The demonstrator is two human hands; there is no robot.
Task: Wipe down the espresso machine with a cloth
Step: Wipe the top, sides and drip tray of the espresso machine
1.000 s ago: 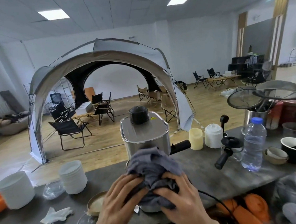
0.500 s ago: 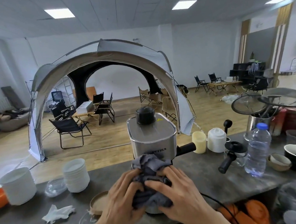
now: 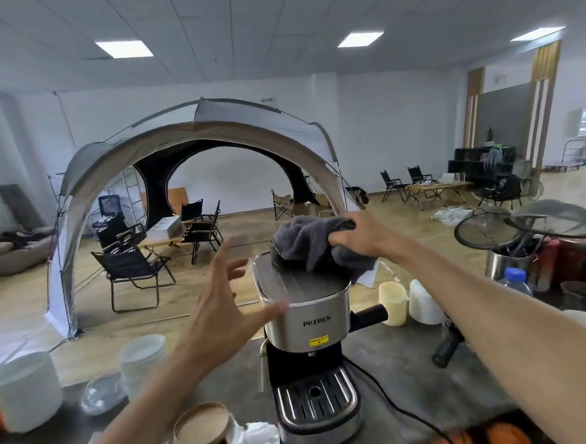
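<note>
both hands were bunched low on the front of the machine half a second ago, and now they have split up. the right hand has lifted the cloth up onto the flat top of the espresso machine. its fingers are closed tight around a bunch of the grey cloth, which lies in a heap over the knob at the back of the top. the left hand has let go. it is spread wide with the fingers apart, and its thumb tip is right by the top left corner of the machine, at about 9 o'clock from the silver body. i cannot tell if the thumb touches the metal.

the espresso machine stands upright in the middle of the grey tabletop, with its drip tray facing the person. a black handle sticks out at 3 o'clock from it. a brown round lid and a crumpled white paper lie at about 8 o'clock from the machine base, the paper just beside the base. white tubs sit far off at 9 o'clock. a pale yellow cup stands near at 3 o'clock. a black cord runs away at 4 o'clock.
</note>
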